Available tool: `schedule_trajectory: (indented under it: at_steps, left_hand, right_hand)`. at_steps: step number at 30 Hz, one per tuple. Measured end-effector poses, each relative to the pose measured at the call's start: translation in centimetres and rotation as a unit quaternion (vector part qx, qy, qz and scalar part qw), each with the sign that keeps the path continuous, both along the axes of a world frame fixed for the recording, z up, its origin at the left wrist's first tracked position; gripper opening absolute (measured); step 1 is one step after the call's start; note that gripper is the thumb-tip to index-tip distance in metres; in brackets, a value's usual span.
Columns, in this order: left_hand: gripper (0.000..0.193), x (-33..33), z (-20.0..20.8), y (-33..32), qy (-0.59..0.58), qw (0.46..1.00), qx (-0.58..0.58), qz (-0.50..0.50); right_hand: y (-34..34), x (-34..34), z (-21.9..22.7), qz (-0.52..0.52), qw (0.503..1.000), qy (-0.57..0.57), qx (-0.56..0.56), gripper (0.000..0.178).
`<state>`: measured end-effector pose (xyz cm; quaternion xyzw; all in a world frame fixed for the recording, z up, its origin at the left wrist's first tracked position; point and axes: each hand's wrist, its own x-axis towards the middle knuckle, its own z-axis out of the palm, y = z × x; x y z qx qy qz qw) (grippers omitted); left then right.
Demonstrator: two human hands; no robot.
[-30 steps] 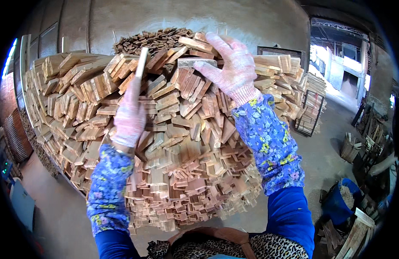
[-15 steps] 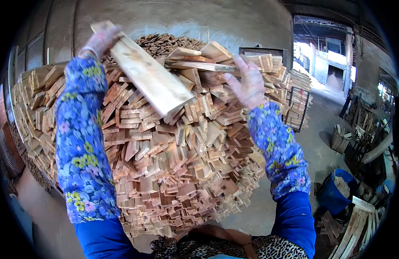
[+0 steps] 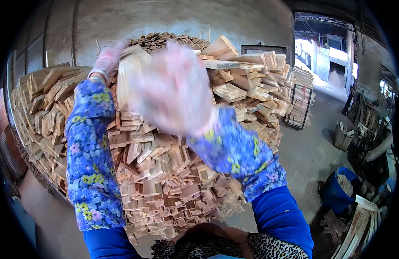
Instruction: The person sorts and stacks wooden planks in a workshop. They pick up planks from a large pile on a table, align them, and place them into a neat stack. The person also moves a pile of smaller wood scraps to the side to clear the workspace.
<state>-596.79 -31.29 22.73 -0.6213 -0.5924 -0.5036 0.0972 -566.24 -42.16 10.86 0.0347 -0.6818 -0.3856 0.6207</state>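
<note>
My left hand (image 3: 108, 60), in a pale glove, grips the far left end of a light wooden board (image 3: 132, 64). The board is blurred and partly covered. In front of it is my right hand (image 3: 175, 88), gloved too and smeared by motion, so its fingers do not show clearly. Whether it touches the board I cannot tell. Both hands are above a large heap of short cut wooden boards (image 3: 165, 190), piled in uneven layers with their ends toward me.
More boards (image 3: 48, 95) extend to the left. A black metal frame (image 3: 299, 105) holds stacked wood at right. On the floor stand a blue tub (image 3: 337, 190) of wood shavings, a basket (image 3: 344, 137) of sticks and leaning planks (image 3: 357, 224). A grey wall (image 3: 173, 21) rises behind.
My right hand has swung left from the right side of the heap to in front of the board. My left hand has shifted slightly right and down, and the board has turned.
</note>
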Motion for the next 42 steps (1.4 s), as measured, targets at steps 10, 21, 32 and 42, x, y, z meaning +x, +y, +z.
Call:
schedule_trajectory:
  at_steps: [10, 21, 32, 42]
  left_hand:
    - [0.098, 12.1, -9.1, -8.7, 0.377, 0.824, 0.423, 0.028]
    - [0.062, 14.8, -10.2, 0.9, 0.353, 0.888, 0.284, 0.082]
    - [0.071, 18.8, -10.5, -1.0, 0.35, 0.912, 0.141, 0.161]
    - [0.049, 25.7, -8.1, -0.9, 0.448, 0.87, 0.19, 0.08]
  right_hand:
    - [9.0, 11.5, 2.4, -0.064, 0.981, 0.18, 0.038, 0.048]
    - [15.3, 6.8, 3.7, -0.205, 0.938, 0.133, -0.245, 0.074]
    - [17.2, 13.2, 1.7, -0.042, 0.861, 0.034, -0.505, 0.092]
    - [19.9, 13.5, 1.1, 0.033, 0.857, 0.074, -0.509, 0.066]
